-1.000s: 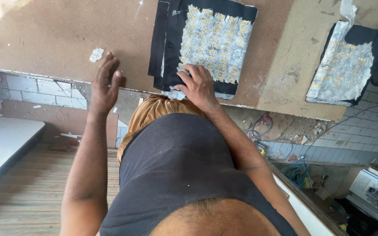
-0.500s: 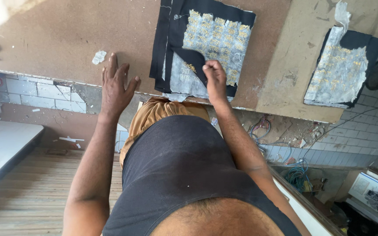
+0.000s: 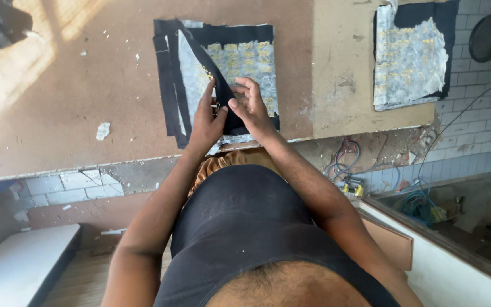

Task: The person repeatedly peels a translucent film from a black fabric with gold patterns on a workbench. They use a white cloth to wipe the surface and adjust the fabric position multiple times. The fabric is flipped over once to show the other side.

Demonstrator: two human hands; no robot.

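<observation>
A stack of black cloth squares point(image 3: 169, 79) with a pale, gold-patterned backing sheet point(image 3: 251, 62) lies on the brown board table point(image 3: 58, 102) in front of me. One black layer is folded back diagonally across the stack. My left hand point(image 3: 206, 116) pinches the lower edge of that folded black layer. My right hand point(image 3: 249, 105) sits right beside it, fingers curled on the same fold, thumb touching the cloth. Both hands meet near the stack's lower middle.
A second black cloth with a crinkled pale gold sheet point(image 3: 409, 54) lies at the far right on a lighter board point(image 3: 342, 96). A small white scrap point(image 3: 103, 131) lies left of the stack. Coloured cables point(image 3: 348, 170) hang below the table edge. A white bench point(image 3: 18, 267) stands lower left.
My left hand has moved right from the bare table onto the stack. The black layer has been peeled further back, and both hands now grip its fold together.
</observation>
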